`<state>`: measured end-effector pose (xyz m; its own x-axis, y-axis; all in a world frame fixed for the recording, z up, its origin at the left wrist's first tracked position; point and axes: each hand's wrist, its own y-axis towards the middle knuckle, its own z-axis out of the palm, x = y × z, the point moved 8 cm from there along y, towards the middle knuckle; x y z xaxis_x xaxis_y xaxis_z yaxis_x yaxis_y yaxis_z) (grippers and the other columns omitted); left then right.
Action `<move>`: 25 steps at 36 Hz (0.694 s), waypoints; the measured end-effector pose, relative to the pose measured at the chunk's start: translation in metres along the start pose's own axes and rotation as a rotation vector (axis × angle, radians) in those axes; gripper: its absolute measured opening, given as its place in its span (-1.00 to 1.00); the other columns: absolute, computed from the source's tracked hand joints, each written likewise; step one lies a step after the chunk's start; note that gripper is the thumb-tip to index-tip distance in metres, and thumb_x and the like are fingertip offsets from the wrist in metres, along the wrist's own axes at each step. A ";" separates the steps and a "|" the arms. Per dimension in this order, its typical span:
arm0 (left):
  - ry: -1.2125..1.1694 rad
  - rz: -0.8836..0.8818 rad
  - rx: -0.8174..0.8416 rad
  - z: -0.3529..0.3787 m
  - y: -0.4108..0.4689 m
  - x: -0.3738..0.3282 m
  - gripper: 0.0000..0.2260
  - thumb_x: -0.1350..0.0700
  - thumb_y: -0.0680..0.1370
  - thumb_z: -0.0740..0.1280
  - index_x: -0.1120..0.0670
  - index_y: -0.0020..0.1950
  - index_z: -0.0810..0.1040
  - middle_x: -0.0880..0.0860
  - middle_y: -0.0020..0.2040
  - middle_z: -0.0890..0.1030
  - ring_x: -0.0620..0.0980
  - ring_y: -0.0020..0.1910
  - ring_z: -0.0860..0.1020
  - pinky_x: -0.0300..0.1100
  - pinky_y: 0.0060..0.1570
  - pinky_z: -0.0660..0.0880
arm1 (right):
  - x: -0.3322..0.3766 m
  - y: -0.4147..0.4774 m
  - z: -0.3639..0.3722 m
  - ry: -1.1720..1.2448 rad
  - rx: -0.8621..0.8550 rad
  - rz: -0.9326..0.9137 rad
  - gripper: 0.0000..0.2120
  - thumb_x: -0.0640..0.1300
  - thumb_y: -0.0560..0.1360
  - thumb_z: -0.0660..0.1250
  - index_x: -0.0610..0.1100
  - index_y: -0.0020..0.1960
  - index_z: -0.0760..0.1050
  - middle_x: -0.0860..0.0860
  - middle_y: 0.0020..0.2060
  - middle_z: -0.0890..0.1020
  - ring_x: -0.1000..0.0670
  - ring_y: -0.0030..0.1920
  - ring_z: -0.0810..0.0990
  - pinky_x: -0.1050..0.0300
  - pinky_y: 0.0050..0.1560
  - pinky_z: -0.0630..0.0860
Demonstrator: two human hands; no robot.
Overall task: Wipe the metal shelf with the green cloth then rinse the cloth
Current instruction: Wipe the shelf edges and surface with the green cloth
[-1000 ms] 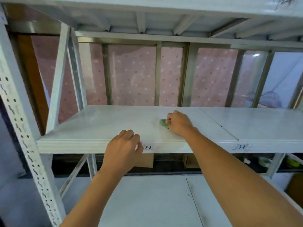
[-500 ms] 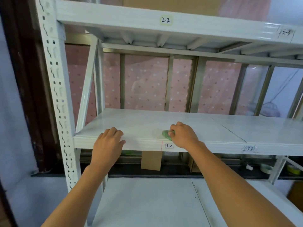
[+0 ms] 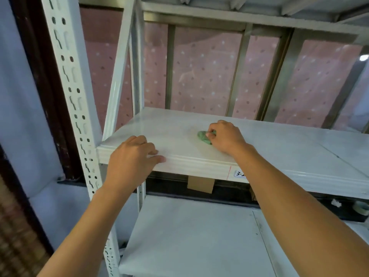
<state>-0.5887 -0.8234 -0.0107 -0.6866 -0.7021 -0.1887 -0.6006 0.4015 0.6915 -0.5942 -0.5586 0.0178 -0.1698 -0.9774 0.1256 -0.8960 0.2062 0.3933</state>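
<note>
Green cloth (image 3: 204,137) — under right hand (image 3: 225,137)

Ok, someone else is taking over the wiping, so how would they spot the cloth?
Find the white metal shelf at chest height, in front of the pink dotted window. The small crumpled green cloth lies on it, under the right hand. It is the only green thing there.

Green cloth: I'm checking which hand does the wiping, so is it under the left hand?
No, the crumpled green cloth is under the right hand; the left hand rests bare on the white metal shelf.
</note>
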 end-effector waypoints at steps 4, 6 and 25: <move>-0.043 -0.037 -0.006 -0.005 0.008 0.000 -0.75 -0.11 0.39 0.52 0.07 -0.21 0.70 -0.06 -0.29 0.52 -0.03 -0.21 0.47 -0.13 -0.36 0.46 | 0.004 0.045 0.017 -0.002 0.028 0.021 -0.73 0.01 0.61 0.24 -0.11 0.09 0.63 -0.13 0.11 0.58 -0.19 0.10 0.56 0.09 0.00 0.42; -0.030 -0.019 -0.013 -0.006 0.009 -0.001 -0.75 -0.11 0.37 0.53 0.08 -0.25 0.70 -0.07 -0.32 0.50 -0.03 -0.25 0.46 -0.11 -0.39 0.47 | 0.006 0.064 0.023 0.005 0.044 0.034 -0.70 0.04 0.59 0.25 -0.13 0.08 0.64 -0.16 0.09 0.60 -0.20 0.07 0.58 0.09 -0.02 0.44; -0.051 0.039 -0.061 -0.007 0.008 0.005 -0.75 -0.15 0.41 0.44 0.03 -0.26 0.68 -0.08 -0.34 0.49 -0.01 -0.31 0.47 -0.24 -0.41 0.22 | 0.010 0.186 0.073 -0.033 0.105 0.215 -0.67 0.00 0.57 0.29 -0.18 0.20 0.61 -0.18 0.17 0.63 -0.22 0.16 0.59 0.09 0.10 0.49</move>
<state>-0.5939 -0.8275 -0.0018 -0.7298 -0.6552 -0.1955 -0.5485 0.3902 0.7395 -0.7919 -0.5337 0.0259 -0.3729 -0.9130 0.1655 -0.8754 0.4053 0.2634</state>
